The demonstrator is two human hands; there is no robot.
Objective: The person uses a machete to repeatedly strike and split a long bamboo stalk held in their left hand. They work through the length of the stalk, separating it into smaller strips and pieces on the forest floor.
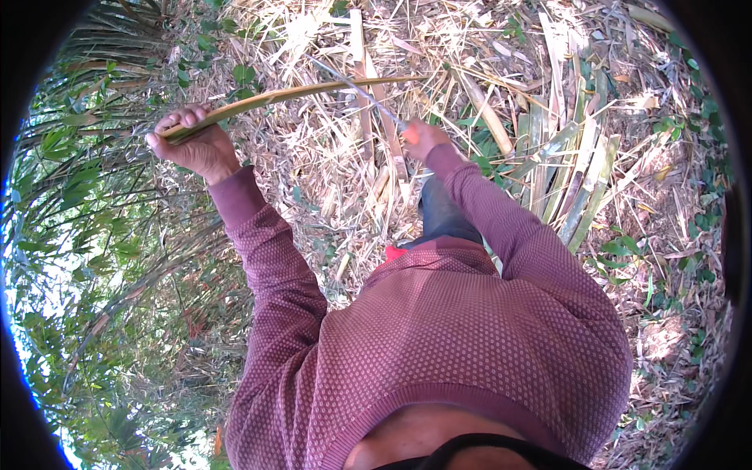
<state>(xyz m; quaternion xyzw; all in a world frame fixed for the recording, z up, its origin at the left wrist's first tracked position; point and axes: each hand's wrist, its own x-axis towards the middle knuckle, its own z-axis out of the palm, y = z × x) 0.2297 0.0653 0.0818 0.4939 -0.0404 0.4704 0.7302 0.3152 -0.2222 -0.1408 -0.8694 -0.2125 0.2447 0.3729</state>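
Out to the left, my left hand (196,145) is closed around the thick end of a long split stalk (290,93). The stalk is yellow-green, curves gently and tapers to a thin tip pointing right. My right hand (429,141), nearer the middle, grips the orange handle of a long thin-bladed knife (380,108). Its blade slants up and to the left and crosses the stalk in this view. Whether the edge touches the stalk I cannot tell.
Pale shavings and dry leaves (313,164) litter the ground. Several cut green and tan strips (583,168) lie in a loose heap at the right. Leafy plants and fronds (94,196) crowd the left side. My dark-trousered leg (446,211) shows below the right hand.
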